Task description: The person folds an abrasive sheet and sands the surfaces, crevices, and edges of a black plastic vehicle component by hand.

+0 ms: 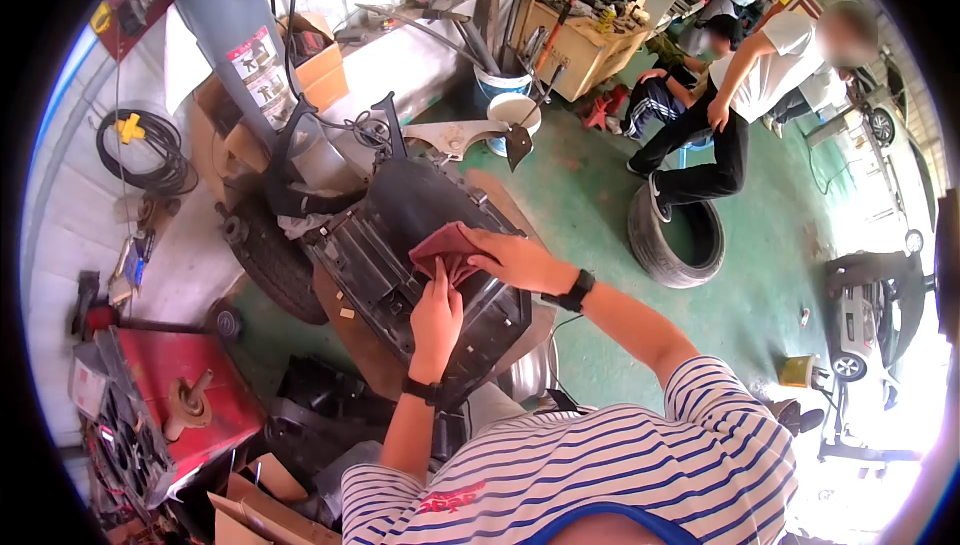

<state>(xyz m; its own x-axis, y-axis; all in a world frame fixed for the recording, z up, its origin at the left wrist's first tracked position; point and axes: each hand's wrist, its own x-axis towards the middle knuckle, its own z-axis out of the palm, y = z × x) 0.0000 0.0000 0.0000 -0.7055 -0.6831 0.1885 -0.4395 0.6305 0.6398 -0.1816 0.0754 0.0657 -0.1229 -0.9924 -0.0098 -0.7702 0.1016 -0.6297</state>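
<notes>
A dark red cloth [446,245] is bunched between my two hands, over a large black plastic car part [412,195]. My right hand [516,263] grips the cloth's right side. From below, my left hand [437,320] holds the cloth's lower edge, its index finger pointing up into the folds. The black part has a smooth curved panel at its far end and a ribbed, boxy area at the left. It rests on a brown board [530,330] that shows around its edges.
A tyre [655,250] lies on the green floor at right, with a person's foot on it. Several people are beyond. At left are a red cabinet [190,385] and another tyre [270,265]. Buckets [515,113] and a wooden workbench [580,45] stand at the back.
</notes>
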